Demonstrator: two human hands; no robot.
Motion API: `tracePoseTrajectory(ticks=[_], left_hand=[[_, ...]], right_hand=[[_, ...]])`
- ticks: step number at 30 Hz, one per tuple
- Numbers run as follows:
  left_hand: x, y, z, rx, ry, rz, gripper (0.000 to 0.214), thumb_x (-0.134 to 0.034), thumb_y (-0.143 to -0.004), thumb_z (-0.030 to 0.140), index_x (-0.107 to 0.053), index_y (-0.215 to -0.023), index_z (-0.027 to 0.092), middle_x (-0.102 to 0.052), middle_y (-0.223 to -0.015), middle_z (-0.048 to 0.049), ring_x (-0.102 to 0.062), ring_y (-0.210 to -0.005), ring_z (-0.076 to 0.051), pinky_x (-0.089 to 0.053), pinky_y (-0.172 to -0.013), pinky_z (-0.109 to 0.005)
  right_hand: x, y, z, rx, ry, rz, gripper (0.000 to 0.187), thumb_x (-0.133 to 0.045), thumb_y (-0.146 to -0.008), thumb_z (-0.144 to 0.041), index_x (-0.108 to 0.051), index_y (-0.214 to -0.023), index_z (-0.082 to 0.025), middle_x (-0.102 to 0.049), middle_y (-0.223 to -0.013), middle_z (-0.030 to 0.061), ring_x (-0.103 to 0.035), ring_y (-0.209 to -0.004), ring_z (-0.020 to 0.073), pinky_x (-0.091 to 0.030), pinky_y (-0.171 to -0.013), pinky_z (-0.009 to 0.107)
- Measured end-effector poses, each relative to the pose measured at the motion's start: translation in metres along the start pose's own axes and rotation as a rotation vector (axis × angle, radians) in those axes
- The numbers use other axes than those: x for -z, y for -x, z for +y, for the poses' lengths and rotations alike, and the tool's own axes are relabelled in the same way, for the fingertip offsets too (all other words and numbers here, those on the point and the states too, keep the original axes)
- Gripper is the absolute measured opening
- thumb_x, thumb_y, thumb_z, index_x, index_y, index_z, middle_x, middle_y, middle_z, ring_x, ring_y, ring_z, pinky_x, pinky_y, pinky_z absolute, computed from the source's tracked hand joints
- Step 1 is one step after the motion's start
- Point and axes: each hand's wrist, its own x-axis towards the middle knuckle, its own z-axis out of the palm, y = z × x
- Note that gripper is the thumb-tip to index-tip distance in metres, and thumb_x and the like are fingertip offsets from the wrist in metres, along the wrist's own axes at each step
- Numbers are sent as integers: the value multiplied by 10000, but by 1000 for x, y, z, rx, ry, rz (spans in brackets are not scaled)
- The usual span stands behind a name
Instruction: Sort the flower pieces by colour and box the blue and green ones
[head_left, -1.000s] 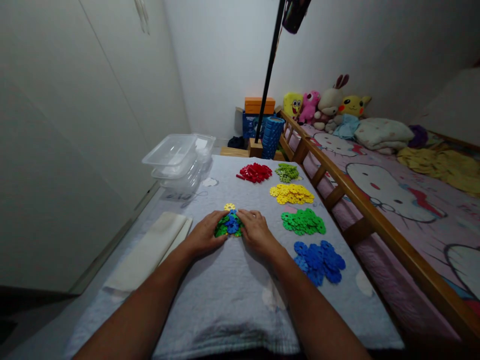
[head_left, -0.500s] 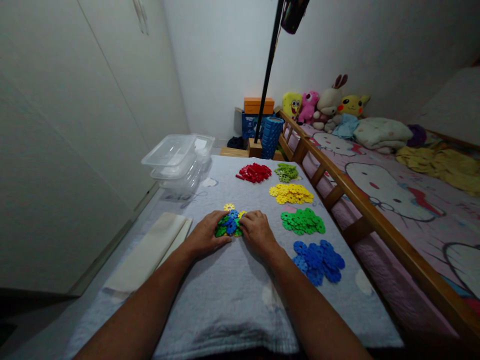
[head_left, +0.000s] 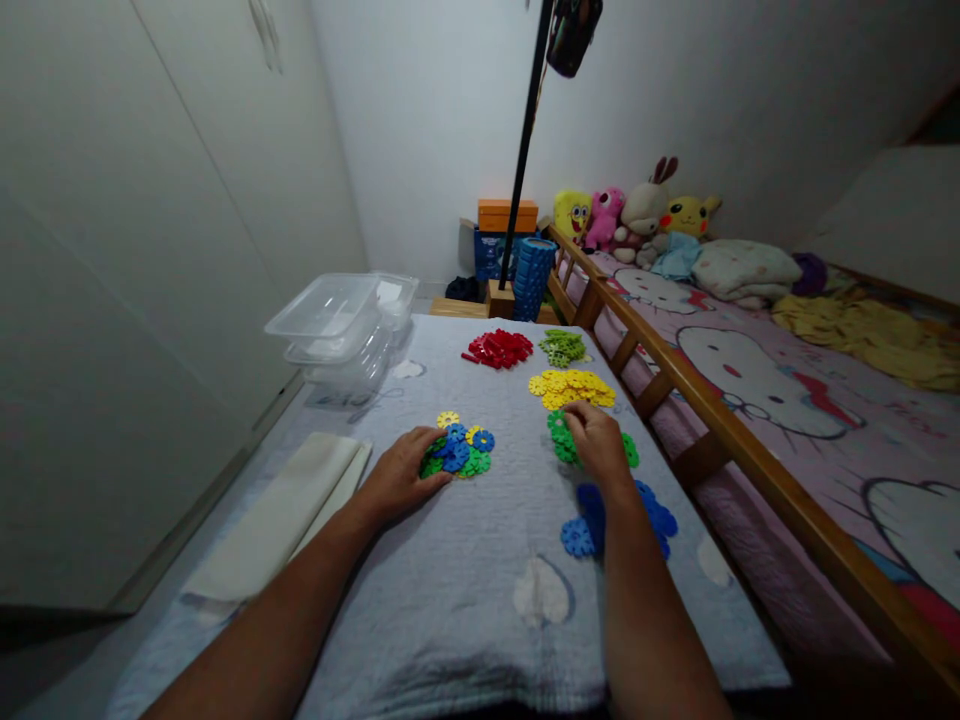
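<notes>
Two hands show on my feed, both low on the quilt (head_left: 465,590). The left hand (head_left: 401,478) has its fingers loosely spread and flat, tips touching the left edge of a small mixed pile (head_left: 459,456) of blue, green and yellow discs, gripping nothing. That pile lies flat, its long axis running left to right across the quilt, with green discs by the fingertips, a blue one at the right end and a yellow one at the far edge. The right hand (head_left: 598,447) sits well apart from it, fingers curled down onto the far edge of the green pile (head_left: 559,437); I cannot tell if they pinch a disc. Its wrist crosses the blue pile (head_left: 654,518). Beyond lie the yellow pile (head_left: 571,388) and the red pile (head_left: 496,348). Clear tubs (head_left: 337,320) stand at far left, a folded cloth (head_left: 277,515) beside the left forearm.
</notes>
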Motion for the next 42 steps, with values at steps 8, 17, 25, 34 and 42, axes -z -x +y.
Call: tracePoseTrajectory(ticks=[8, 17, 25, 34, 42], left_hand=[[-1, 0, -2, -10, -27, 3, 495, -681, -813, 384, -599, -1274, 222, -623, -1294, -102, -597, -1204, -280, -476, -1055, -428], [0, -1, 0, -2, -22, -21, 494, -664, -826, 360, -582, -1284, 194, -609, -1292, -114, -587, -1197, -277, -469, -1056, -435], [-2, 0, -3, 14, -20, -20, 524, -679, -819, 357, -571, -1301, 185, -590, -1318, -119, -578, -1210, -273, -458, -1071, -423], [-4, -1, -2, 32, 15, 31, 531, -729, -782, 341, -593, -1276, 201, -619, -1291, -107, -596, -1189, -271, -480, -1051, -428], [-4, -1, -3, 36, -28, 81, 531, -737, -792, 356, -589, -1278, 201, -633, -1265, -107, -598, -1174, -275, -491, -1027, -435]], right_hand=[[23, 4, 58, -261, 112, 16, 178, -532, -771, -280, -685, -811, -197, -639, -672, 16, -582, -649, 193, -371, -622, 283], [20, 4, 59, -284, 299, 8, 123, -542, -794, -187, -661, -767, -200, -691, -759, 32, -610, -720, 174, -385, -689, 270], [25, 5, 52, -297, 355, 39, 138, -547, -826, -191, -684, -819, -200, -725, -842, 66, -635, -799, 209, -402, -730, 290], [-24, 15, -31, 262, 80, -171, 181, -592, -885, -237, -707, -1011, -177, -724, -1085, 105, -574, -1054, 259, -389, -976, 389], [-78, 41, -63, 311, 154, -446, 496, -455, -928, -86, -538, -1393, -237, -551, -1476, 38, -454, -1239, 264, -365, -999, 393]])
